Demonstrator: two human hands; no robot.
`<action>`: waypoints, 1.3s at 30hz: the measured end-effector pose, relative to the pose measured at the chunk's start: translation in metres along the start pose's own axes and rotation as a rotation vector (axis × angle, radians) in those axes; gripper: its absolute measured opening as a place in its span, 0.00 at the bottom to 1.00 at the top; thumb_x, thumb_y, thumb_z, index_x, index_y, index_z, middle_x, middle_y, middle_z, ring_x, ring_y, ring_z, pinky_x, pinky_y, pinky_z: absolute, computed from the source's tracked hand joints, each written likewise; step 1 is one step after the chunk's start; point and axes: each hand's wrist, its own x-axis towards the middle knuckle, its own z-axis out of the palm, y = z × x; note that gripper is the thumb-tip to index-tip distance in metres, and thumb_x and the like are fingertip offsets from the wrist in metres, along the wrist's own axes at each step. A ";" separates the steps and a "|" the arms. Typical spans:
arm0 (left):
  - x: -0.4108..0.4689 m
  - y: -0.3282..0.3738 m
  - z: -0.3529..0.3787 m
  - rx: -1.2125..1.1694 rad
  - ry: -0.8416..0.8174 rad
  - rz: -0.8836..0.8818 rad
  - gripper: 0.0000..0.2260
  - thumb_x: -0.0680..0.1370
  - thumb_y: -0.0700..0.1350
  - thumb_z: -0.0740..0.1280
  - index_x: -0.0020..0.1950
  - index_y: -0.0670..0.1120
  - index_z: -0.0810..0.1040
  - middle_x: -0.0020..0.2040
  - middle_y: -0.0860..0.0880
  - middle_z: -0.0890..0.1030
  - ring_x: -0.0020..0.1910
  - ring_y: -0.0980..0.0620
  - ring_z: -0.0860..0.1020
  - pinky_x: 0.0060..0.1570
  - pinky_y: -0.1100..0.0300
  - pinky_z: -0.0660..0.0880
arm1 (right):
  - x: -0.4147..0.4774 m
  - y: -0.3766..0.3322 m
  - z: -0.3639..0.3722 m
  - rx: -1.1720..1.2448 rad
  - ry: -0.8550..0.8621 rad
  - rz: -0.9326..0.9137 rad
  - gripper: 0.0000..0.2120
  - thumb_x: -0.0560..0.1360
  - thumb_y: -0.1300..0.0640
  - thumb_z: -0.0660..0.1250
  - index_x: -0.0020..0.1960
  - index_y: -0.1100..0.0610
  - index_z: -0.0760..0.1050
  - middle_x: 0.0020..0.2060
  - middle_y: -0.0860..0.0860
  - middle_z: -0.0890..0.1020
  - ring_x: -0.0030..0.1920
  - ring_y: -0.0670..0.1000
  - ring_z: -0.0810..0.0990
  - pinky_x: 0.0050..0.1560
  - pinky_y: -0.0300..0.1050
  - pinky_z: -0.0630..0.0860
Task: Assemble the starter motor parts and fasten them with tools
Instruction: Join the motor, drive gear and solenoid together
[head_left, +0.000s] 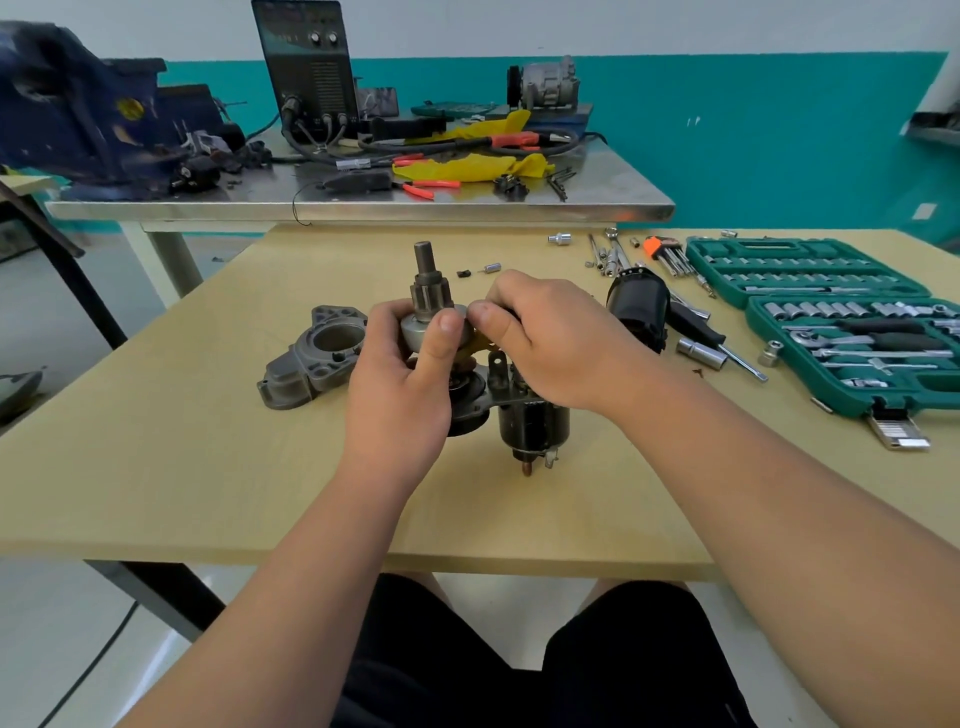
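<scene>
At the centre of the tabletop (208, 493), the left hand (400, 395) is curled round the pinion drive (428, 301), thumb pressed flat on its clutch face, holding the shaft upright and raised above the surface. The right hand (545, 338) meets it from the other side, thumb and forefinger pinching at the clutch rim; whether a small part sits between those fingertips cannot be told. A yellowish shift lever (478, 345) shows between the hands, and the black solenoid (532, 423) hangs below on its bracket, terminal stud towards the viewer. The step in hand appears to be seating the drive and lever against the solenoid. The next move would likely call for the drive-end housing (311, 358), lying just left of the hands, to be fitted over the pinion, then joined to the black motor yoke (641, 306) behind the right hand. Fastening has not begun: the green socket set case (852, 402) lies open at the right, near an orange-holdered hex key set (670, 254). No brand, label or writing is legible.
</scene>
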 end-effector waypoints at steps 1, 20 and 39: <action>-0.001 0.001 0.000 -0.007 0.005 -0.007 0.21 0.70 0.71 0.60 0.52 0.58 0.70 0.43 0.60 0.82 0.41 0.60 0.82 0.38 0.61 0.79 | 0.000 -0.001 0.001 -0.007 0.005 0.006 0.15 0.81 0.45 0.53 0.49 0.55 0.71 0.34 0.48 0.75 0.35 0.47 0.74 0.31 0.43 0.65; 0.010 0.007 -0.002 0.125 -0.043 0.060 0.10 0.74 0.64 0.65 0.47 0.59 0.71 0.33 0.66 0.77 0.32 0.65 0.75 0.29 0.73 0.68 | -0.054 0.032 0.015 0.086 0.017 -0.158 0.45 0.63 0.38 0.73 0.72 0.41 0.52 0.71 0.33 0.55 0.65 0.34 0.59 0.62 0.33 0.62; 0.004 0.007 0.005 0.102 0.050 0.037 0.18 0.68 0.70 0.63 0.47 0.59 0.72 0.37 0.58 0.78 0.36 0.62 0.77 0.36 0.64 0.73 | -0.058 0.025 0.038 0.193 0.357 -0.088 0.24 0.68 0.45 0.68 0.58 0.58 0.73 0.56 0.49 0.77 0.53 0.47 0.77 0.51 0.42 0.77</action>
